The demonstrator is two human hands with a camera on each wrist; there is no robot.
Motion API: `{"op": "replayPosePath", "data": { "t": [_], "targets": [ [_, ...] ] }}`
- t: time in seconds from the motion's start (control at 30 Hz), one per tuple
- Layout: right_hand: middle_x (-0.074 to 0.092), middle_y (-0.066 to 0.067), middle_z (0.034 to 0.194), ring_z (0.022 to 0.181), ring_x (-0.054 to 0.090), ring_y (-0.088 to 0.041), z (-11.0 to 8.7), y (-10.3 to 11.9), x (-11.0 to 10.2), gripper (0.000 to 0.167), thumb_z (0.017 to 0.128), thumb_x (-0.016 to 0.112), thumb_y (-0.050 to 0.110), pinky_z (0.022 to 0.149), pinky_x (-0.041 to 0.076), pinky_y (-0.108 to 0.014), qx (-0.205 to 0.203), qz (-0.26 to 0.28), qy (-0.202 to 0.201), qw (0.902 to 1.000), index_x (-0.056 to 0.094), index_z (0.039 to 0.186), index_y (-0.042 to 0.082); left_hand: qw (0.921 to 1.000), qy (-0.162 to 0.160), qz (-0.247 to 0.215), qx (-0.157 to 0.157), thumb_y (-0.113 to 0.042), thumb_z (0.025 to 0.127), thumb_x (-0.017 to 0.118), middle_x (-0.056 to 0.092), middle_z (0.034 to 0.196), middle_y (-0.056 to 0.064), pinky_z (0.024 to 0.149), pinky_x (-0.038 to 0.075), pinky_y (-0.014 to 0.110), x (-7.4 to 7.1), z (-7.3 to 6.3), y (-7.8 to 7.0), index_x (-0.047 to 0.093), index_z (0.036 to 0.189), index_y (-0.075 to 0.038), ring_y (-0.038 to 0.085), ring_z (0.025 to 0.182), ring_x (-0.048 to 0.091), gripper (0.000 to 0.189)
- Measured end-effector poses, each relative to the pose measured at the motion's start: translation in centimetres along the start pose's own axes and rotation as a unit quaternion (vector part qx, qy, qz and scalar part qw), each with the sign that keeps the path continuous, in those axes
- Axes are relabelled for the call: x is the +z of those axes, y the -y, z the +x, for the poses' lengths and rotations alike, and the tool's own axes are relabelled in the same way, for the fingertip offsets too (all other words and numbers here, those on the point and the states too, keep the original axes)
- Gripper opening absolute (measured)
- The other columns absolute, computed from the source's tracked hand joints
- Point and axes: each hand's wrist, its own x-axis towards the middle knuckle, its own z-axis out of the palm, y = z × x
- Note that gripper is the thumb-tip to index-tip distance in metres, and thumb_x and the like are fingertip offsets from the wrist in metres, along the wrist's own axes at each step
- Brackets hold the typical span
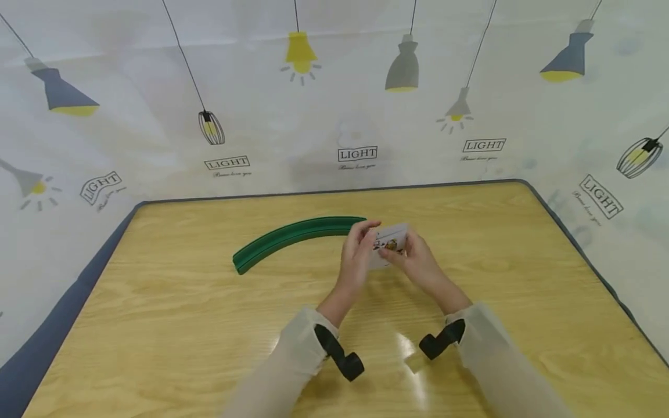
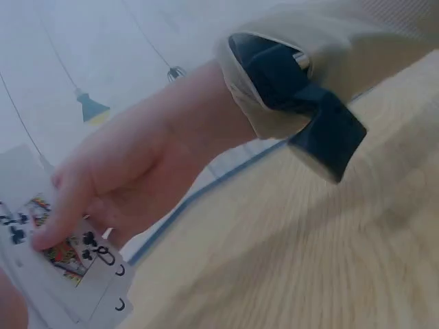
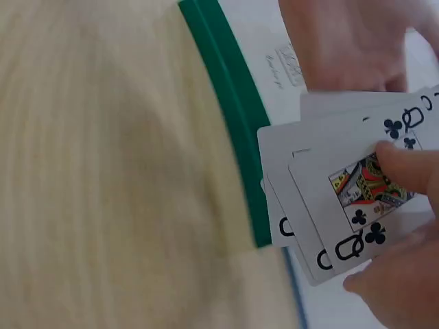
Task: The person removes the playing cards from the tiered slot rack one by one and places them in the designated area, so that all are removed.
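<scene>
A fanned bunch of playing cards (image 1: 388, 244) is held between both hands above the table. The right hand (image 1: 423, 264) grips it from the right, thumb across the front card, a queen of clubs (image 3: 370, 185). The left hand (image 1: 355, 258) curls at the cards' left edge, its thumb against them. In the left wrist view only a blurred bit of the left hand (image 2: 9, 305) shows at the lower left corner. The indexes of other cards peep out behind the queen. Behind the left hand lies a curved green grooved holder (image 1: 292, 232), which looks like a card rack.
The wooden table (image 1: 172, 325) runs under the arms, with a dark edge (image 1: 334, 193) at the back. A pale curtain (image 1: 334, 104) printed with hanging lamps surrounds it. Black straps (image 1: 340, 354) loop from both sleeves.
</scene>
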Motion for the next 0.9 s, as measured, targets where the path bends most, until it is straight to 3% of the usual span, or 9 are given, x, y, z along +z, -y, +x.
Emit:
{"op": "replayPosePath", "data": {
  "t": [0.07, 0.17, 0.27, 0.37, 0.5, 0.73, 0.83, 0.9],
  "targets": [
    [0.055, -0.017, 0.102, 0.097, 0.053, -0.029, 0.2, -0.4, 0.6, 0.021, 0.087, 0.059, 0.0, 0.08, 0.046, -0.037, -0.021, -0.005, 0.007, 0.9997, 0.047, 0.105, -0.004, 0.998, -0.06, 0.01, 0.018, -0.007, 0.095, 0.043, 0.054, 0.099, 0.021, 0.075, 0.04, 0.03, 0.5, -0.2, 0.0, 0.056, 0.111, 0.009, 0.019, 0.086, 0.048, 0.026],
    [0.056, -0.015, 0.099, 0.1, 0.053, -0.031, 0.6, -1.2, 1.6, 0.012, 0.085, 0.058, -0.007, 0.085, 0.044, -0.04, -0.031, -0.021, 0.027, 0.9989, 0.05, 0.093, -0.005, 0.9932, -0.108, 0.043, 0.007, -0.002, 0.091, 0.049, 0.059, 0.097, 0.019, 0.079, 0.041, 0.03, 0.6, -0.4, 0.9, 0.063, 0.1, 0.008, 0.021, 0.088, 0.052, 0.02],
    [0.058, -0.019, 0.101, 0.104, 0.052, -0.033, 1.0, -1.9, 2.3, 0.013, 0.082, 0.057, -0.01, 0.091, 0.04, -0.045, -0.031, -0.03, 0.038, 0.9983, 0.054, 0.095, -0.008, 0.9907, -0.13, 0.04, 0.003, 0.005, 0.087, 0.049, 0.058, 0.103, 0.021, 0.09, 0.039, 0.036, 0.5, -0.3, 1.5, 0.062, 0.1, 0.009, 0.028, 0.098, 0.054, 0.019],
    [0.059, -0.02, 0.106, 0.103, 0.053, -0.031, 1.6, -1.8, 2.5, 0.022, 0.08, 0.055, -0.011, 0.089, 0.042, -0.042, 0.001, -0.026, 0.025, 0.9994, 0.058, 0.102, -0.009, 0.991, -0.133, 0.007, 0.016, 0.002, 0.091, 0.047, 0.054, 0.111, 0.023, 0.093, 0.038, 0.038, 0.3, 0.0, 1.5, 0.055, 0.108, 0.012, 0.032, 0.106, 0.052, 0.022],
    [0.06, -0.021, 0.106, 0.1, 0.054, -0.029, 2.3, -0.7, 2.8, 0.022, 0.085, 0.053, -0.005, 0.085, 0.044, -0.038, 0.046, -0.026, 0.002, 0.9986, 0.059, 0.105, -0.01, 0.9945, -0.1, -0.01, 0.028, -0.006, 0.097, 0.04, 0.051, 0.117, 0.026, 0.094, 0.038, 0.04, -0.2, 0.4, 1.0, 0.048, 0.115, 0.014, 0.034, 0.112, 0.048, 0.027],
    [0.058, -0.022, 0.113, 0.105, 0.054, -0.033, 3.4, -0.6, 2.9, 0.032, 0.087, 0.058, 0.004, 0.085, 0.045, -0.04, 0.078, -0.069, 0.03, 0.9941, 0.057, 0.117, -0.008, 0.998, -0.039, 0.025, -0.044, -0.014, 0.1, 0.036, 0.054, 0.117, 0.026, 0.092, 0.04, 0.038, -1.3, 0.9, 1.4, 0.049, 0.119, 0.011, 0.034, 0.112, 0.049, 0.034],
    [0.059, -0.02, 0.115, 0.105, 0.055, -0.03, 3.6, -0.7, 2.4, 0.034, 0.087, 0.059, 0.008, 0.084, 0.046, -0.038, 0.083, -0.075, 0.049, 0.9926, 0.057, 0.119, -0.006, 0.9955, 0.026, 0.032, -0.085, -0.018, 0.1, 0.037, 0.048, 0.126, 0.025, 0.092, 0.039, 0.038, -2.2, 1.0, 1.2, 0.042, 0.128, 0.007, 0.032, 0.116, 0.046, 0.038],
    [0.059, -0.02, 0.114, 0.1, 0.056, -0.029, 3.7, -0.2, 2.2, 0.033, 0.088, 0.057, 0.01, 0.08, 0.047, -0.037, 0.089, -0.061, 0.061, 0.9923, 0.058, 0.118, -0.005, 0.9889, 0.085, 0.037, -0.116, -0.021, 0.099, 0.041, 0.04, 0.134, 0.021, 0.092, 0.039, 0.038, -3.2, 0.8, 1.1, 0.034, 0.137, -0.001, 0.03, 0.119, 0.043, 0.044]
  ]
}}
